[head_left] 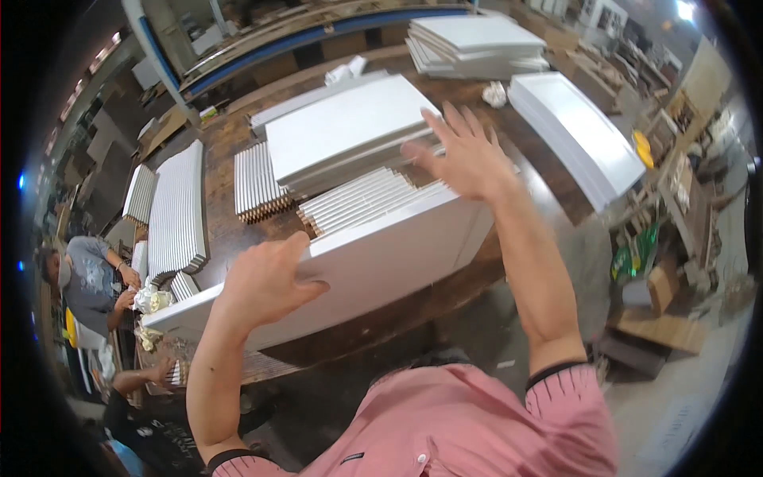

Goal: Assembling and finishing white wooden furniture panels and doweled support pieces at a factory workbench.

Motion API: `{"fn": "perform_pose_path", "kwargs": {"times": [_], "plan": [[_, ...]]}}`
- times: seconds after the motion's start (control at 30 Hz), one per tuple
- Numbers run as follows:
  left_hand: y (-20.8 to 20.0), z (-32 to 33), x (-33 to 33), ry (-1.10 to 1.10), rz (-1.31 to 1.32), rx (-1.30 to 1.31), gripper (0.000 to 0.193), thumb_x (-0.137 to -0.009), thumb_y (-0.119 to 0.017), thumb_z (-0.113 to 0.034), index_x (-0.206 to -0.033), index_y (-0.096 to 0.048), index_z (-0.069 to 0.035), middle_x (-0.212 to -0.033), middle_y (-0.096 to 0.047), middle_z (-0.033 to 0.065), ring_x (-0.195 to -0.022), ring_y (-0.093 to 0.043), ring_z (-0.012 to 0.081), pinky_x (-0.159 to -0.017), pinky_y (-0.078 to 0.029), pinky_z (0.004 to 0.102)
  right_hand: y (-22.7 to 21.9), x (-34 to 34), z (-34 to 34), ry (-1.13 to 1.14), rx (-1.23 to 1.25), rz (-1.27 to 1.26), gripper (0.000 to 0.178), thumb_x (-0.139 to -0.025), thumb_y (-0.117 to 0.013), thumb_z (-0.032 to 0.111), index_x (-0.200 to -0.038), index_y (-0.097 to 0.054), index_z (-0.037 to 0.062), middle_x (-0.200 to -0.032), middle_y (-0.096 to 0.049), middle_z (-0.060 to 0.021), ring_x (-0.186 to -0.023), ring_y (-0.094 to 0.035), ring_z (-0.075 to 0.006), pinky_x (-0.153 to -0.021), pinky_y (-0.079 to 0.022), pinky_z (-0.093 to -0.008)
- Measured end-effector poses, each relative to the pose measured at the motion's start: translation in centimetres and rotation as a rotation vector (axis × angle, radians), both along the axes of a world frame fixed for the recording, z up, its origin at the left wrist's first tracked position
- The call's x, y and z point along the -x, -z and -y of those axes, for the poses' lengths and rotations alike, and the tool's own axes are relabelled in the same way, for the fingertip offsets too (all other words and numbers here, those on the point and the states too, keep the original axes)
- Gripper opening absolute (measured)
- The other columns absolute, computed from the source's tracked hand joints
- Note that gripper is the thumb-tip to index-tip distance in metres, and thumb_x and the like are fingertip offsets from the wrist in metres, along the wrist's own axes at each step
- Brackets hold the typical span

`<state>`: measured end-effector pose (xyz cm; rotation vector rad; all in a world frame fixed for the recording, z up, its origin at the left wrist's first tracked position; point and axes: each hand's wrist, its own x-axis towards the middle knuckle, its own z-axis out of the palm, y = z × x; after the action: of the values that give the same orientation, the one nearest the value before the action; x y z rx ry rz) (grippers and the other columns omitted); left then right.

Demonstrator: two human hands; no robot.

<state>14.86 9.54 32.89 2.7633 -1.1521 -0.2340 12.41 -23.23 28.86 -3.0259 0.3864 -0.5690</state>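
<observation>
A long white panel [381, 258] stands on its edge in front of me, leaning along the near side of the table. My left hand [266, 278] grips its top edge, thumb on the near face and fingers over the top. My right hand [470, 155] is open with fingers spread, raised at the panel's right part and near the corner of a stack of flat white boards [350, 131]. Behind the standing panel lies a row of narrow white strips [362, 199]. More of these strips [258, 179] lie to the left of the board stack.
The dark wooden table [226, 151] carries white slats [176, 207] at left, a board stack [477, 44] at the back and a long white panel [580, 131] at right. Two co-workers are at left, one in a grey shirt [87, 274]. Wood offcuts [660, 334] lie at right.
</observation>
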Motion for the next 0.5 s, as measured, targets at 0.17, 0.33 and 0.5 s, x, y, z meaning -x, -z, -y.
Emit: {"fn": "perform_pose_path", "kwargs": {"times": [0.17, 0.33, 0.5], "plan": [[0.1, -0.4, -3.3, 0.087, -0.142, 0.043, 0.053, -0.085, -0.076, -0.046, -0.11, -0.068, 0.0, -0.097, -0.072, 0.0269, -0.094, -0.068, 0.045, -0.082, -0.054, 0.0502, -0.2, -1.1, 1.7, -0.24, -0.65, 0.026, 0.079, -0.102, -0.042, 0.069, -0.157, -0.045, 0.0118, -0.153, -0.053, -0.0195, -0.145, -0.045, -0.0355, -0.121, -0.032, -0.0437], [2.7, -1.6, -4.7, 0.115, -0.315, -0.096, 0.048, -0.087, -0.073, -0.047, -0.096, -0.076, 0.0, -0.091, -0.073, 0.0261, -0.09, -0.069, 0.0433, -0.082, -0.054, 0.0479, 0.2, -1.0, 1.0, -0.297, -0.775, 0.279, 0.057, -0.104, -0.052, 0.054, -0.138, -0.064, 0.0093, -0.132, -0.069, -0.0202, -0.125, -0.064, -0.033, -0.106, -0.047, -0.04], [2.0, -0.1, -2.5, 0.046, 0.063, 0.018, 0.049, -0.084, -0.072, -0.052, -0.092, -0.076, -0.004, -0.087, -0.074, 0.0206, -0.087, -0.073, 0.039, -0.078, -0.059, 0.0502, -0.6, -0.4, -2.0, -0.449, -0.342, -0.056, 0.051, -0.102, -0.056, 0.046, -0.134, -0.067, 0.0069, -0.119, -0.073, -0.0217, -0.11, -0.071, -0.035, -0.096, -0.052, -0.0415]]}}
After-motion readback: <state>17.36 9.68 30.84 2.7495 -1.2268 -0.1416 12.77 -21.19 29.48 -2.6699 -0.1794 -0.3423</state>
